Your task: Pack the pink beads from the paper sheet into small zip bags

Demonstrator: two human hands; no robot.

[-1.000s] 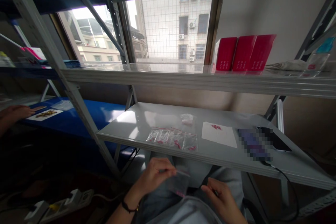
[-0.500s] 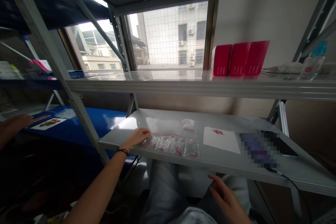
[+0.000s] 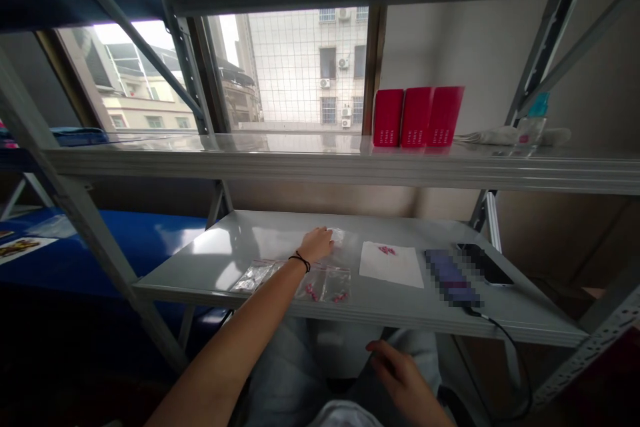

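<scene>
My left hand (image 3: pixel 316 245) stretches over the grey shelf, palm down with bent fingers. Its fingertips reach a small pile of clear plastic bags (image 3: pixel 337 237); whether they pinch a bag is hidden. Under my left forearm lies a row of clear zip bags (image 3: pixel 336 283) with red seal lines, partly covered by the arm. Small pink-red pieces (image 3: pixel 311 291) show inside some of them. My right hand (image 3: pixel 400 377) hovers above my lap, below the shelf edge, fingers loosely bent and apart, holding nothing. Right of the bags, a white paper sheet (image 3: pixel 393 270) carries several pink-red pieces (image 3: pixel 387 250).
A blurred-out purple item (image 3: pixel 450 277) with a cable (image 3: pixel 500 325) and a dark phone-like slab (image 3: pixel 487 265) lie at the right. Red boxes (image 3: pixel 416 117) and a spray bottle (image 3: pixel 533 127) stand on the upper shelf (image 3: pixel 300 167). A metal post (image 3: pixel 95 207) rises at left.
My left hand has left the left end of the zip bag row and moved right and back to the small pile. My right hand stays over my lap. The view has turned right.
</scene>
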